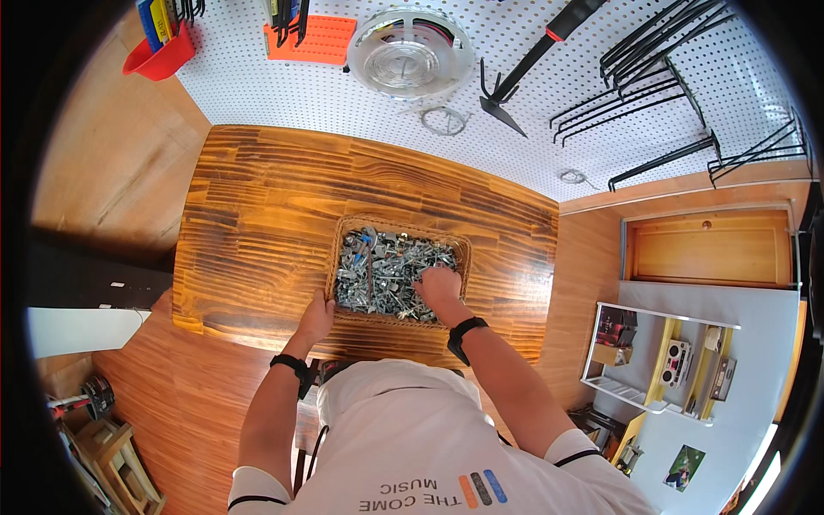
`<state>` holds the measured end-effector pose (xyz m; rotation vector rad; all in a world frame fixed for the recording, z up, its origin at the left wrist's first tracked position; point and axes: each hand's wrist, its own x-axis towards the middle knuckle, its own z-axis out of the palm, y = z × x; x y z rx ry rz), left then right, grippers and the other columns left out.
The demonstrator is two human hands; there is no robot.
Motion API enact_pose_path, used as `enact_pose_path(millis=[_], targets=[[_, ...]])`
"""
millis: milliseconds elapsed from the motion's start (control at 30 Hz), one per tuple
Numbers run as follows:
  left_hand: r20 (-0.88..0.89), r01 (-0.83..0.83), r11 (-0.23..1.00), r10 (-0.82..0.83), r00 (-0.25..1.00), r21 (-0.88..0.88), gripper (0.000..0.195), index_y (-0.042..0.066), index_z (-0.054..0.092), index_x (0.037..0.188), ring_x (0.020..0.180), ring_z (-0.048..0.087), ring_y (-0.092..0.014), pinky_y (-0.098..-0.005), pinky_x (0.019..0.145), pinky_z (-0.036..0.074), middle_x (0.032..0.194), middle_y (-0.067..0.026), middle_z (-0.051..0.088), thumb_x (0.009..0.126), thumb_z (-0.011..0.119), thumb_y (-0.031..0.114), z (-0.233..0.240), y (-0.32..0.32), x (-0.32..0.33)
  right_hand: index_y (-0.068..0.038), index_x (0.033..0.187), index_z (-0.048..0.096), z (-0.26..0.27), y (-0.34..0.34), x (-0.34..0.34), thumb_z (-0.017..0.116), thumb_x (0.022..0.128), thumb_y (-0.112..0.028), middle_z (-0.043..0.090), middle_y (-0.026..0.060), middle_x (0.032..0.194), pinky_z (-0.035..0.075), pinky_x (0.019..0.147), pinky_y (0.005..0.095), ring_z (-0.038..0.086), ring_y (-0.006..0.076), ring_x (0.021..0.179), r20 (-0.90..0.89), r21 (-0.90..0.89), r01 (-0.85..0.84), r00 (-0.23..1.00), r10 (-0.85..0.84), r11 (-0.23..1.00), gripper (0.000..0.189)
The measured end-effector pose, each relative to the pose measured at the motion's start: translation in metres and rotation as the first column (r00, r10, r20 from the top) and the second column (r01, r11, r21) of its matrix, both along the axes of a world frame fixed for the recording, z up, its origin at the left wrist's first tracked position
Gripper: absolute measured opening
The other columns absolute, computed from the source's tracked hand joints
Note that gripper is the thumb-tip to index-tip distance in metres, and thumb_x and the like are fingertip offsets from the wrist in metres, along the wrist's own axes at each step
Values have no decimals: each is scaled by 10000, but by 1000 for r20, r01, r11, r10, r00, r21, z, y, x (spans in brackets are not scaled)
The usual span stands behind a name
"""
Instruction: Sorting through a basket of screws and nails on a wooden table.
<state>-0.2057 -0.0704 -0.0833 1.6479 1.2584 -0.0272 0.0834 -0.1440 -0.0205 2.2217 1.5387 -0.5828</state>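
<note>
A rectangular wicker basket (393, 320) stands on the wooden tabletop, full of mixed metal hardware (393, 270) that looks like screws, bolts and small fittings. My left hand (317, 317) grips the basket's left side close to its front corner. Over the right part of the pile, my right hand (441, 286) reaches down with its fingers at the hardware. Its fingertips are partly hidden, so I cannot see if anything is between them. A blue-marked piece (362, 248) and a long thin rod (370, 273) lie on the left of the pile.
The wooden tabletop (270, 225) extends around the basket. Behind it rises a white pegboard (309, 96) with black hooks (618, 122), a hand hoe (508, 96), a clear reel (409, 58) and a red bin (161, 58). A wall shelf (663, 360) is at right.
</note>
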Motion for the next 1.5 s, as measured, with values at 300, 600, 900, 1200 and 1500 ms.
enact_pose_path(millis=[300,600,900,1200,1500], targets=[[87,-50,997,55,995,-55,287,-54,418,1065,870,576,-512,-506,755,460,886,-341,596,961,472,209,-13,-2,-6,-21,650,632,-5,1,-14,669,818,-72,667,186,768,505,807,459,528,364,1204,80,-22,-89,993,90,996,179],[12,22,997,-23,1000,79,263,-44,413,1081,824,597,-463,-469,724,471,878,-321,593,964,468,185,-5,-3,-6,6,777,598,8,-18,27,641,819,-170,621,123,748,494,637,373,602,228,698,-604,197,485,745,-284,852,186],[18,5,998,-6,1000,63,275,-39,401,1096,842,583,-481,-472,735,462,876,-323,584,961,477,187,-7,-3,-6,11,1134,529,29,-33,61,560,897,-69,623,81,880,482,689,323,592,143,763,-806,-35,684,412,-425,729,252],[2,13,999,-13,1000,29,268,-35,407,1070,892,567,-512,-509,766,457,909,-347,588,962,469,202,1,-1,0,-7,1129,590,36,-26,59,412,910,-10,647,107,954,492,650,346,611,196,666,-837,-5,686,395,-379,727,282],[78,-39,997,34,996,66,231,-35,375,1040,698,632,-358,-422,612,496,831,-265,576,976,463,169,-20,-7,-7,-90,1097,637,5,30,40,509,842,6,592,138,1144,525,644,430,632,337,789,-280,443,-155,912,300,883,301]])
